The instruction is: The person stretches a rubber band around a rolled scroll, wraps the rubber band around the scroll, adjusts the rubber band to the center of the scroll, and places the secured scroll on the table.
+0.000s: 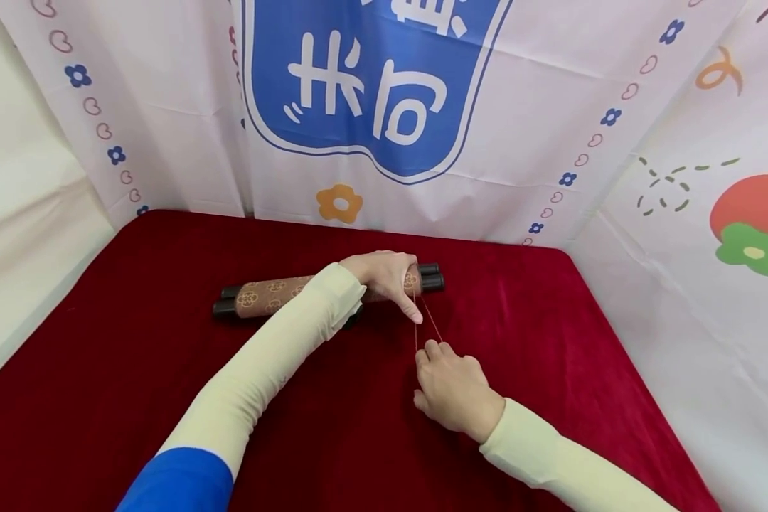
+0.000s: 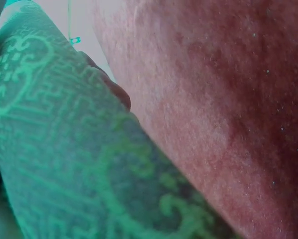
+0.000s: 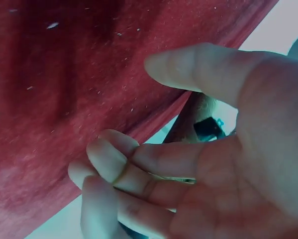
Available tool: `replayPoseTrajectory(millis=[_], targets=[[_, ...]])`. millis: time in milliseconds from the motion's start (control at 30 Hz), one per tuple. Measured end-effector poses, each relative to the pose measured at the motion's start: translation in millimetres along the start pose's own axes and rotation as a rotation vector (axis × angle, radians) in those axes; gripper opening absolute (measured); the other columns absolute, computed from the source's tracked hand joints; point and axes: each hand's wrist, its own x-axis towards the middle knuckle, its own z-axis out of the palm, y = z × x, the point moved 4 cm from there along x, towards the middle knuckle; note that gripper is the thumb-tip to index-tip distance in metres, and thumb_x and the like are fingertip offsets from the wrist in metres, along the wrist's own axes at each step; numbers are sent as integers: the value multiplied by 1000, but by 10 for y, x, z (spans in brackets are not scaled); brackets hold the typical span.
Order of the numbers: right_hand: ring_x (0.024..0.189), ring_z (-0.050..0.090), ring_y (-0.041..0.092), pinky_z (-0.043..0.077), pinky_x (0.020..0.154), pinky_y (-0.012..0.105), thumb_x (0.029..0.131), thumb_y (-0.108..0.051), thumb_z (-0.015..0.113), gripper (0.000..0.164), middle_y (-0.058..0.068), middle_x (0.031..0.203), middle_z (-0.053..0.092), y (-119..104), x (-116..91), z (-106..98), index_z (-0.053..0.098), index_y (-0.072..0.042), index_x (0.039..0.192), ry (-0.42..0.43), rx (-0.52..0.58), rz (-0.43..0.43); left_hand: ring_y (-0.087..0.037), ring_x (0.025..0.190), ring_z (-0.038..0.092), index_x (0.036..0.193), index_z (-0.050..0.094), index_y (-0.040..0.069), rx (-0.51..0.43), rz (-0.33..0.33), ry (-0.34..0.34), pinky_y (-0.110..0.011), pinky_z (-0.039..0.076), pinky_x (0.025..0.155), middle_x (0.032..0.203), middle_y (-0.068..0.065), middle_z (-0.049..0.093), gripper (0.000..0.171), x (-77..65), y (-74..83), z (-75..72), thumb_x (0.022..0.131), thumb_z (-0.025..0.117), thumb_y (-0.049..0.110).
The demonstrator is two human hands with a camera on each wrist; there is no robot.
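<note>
A rolled scroll [image 1: 272,296] in brown cloth with gold motifs lies across the red table, paired dark rod ends [image 1: 432,282] sticking out at both sides. Near its right end my left hand [image 1: 386,274] grips it from above, thumb toward me. Close up in the left wrist view, the patterned roll [image 2: 79,149] fills the left side, with fingertips [image 2: 118,93] at its far edge. Two thin strands of a rubber band [image 1: 432,320] run taut from the scroll's right end to my right hand [image 1: 453,390]. In the right wrist view its curled fingers [image 3: 106,159] hook the band, thumb held apart.
Red velvet-like cloth [image 1: 307,427] covers the table. Behind it hangs a white printed curtain [image 1: 185,163] with a blue sign, and a white panel [image 1: 665,284] with fruit prints stands along the right side.
</note>
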Motion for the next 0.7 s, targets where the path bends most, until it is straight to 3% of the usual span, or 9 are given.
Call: replayPoseTrajectory(millis=[100, 233, 333, 433, 567, 700], targets=[[81, 62, 21, 52, 49, 35, 84, -34, 81, 33, 5, 91, 64, -140, 104, -27, 75, -6, 100, 71, -108, -47, -21, 105, 63, 131, 53, 13, 7, 2, 23, -37, 54, 93, 113, -3, 65, 98, 13, 5, 14, 62, 92, 72], [75, 58, 17, 48, 50, 29, 86, -37, 77, 24, 2, 85, 63, -379, 191, -104, 76, -14, 89, 177, -305, -82, -19, 106, 61, 132, 52, 16, 37, -4, 20, -36, 53, 93, 114, -1, 64, 100, 40, 17, 78, 61, 91, 72], [71, 54, 15, 44, 51, 25, 89, -40, 74, 24, -1, 80, 59, -514, 207, -203, 73, -17, 82, 234, -385, -99, -19, 104, 61, 130, 52, 18, 56, -8, 21, -34, 54, 89, 113, 0, 64, 96, 53, 15, 107, 61, 91, 72], [70, 54, 15, 44, 53, 26, 88, -41, 74, 25, -1, 79, 60, -539, 195, -287, 70, -18, 79, 259, -391, -100, -19, 102, 62, 125, 54, 18, 48, 2, 28, -34, 53, 88, 110, -1, 65, 92, 53, 6, 96, 61, 92, 72], [71, 56, 17, 46, 58, 30, 84, -43, 78, 27, 0, 79, 61, -459, 123, -331, 71, -17, 79, 216, -391, -84, -20, 102, 63, 129, 54, 16, 41, 16, 48, -36, 53, 90, 110, -2, 65, 96, 35, -8, 55, 61, 93, 71], [71, 56, 17, 45, 61, 30, 86, -42, 77, 26, -1, 79, 60, -449, 64, -373, 71, -17, 80, 222, -412, -101, -20, 101, 64, 128, 53, 16, 84, 7, 77, -37, 54, 90, 110, -1, 66, 95, 20, -23, 51, 61, 93, 70]])
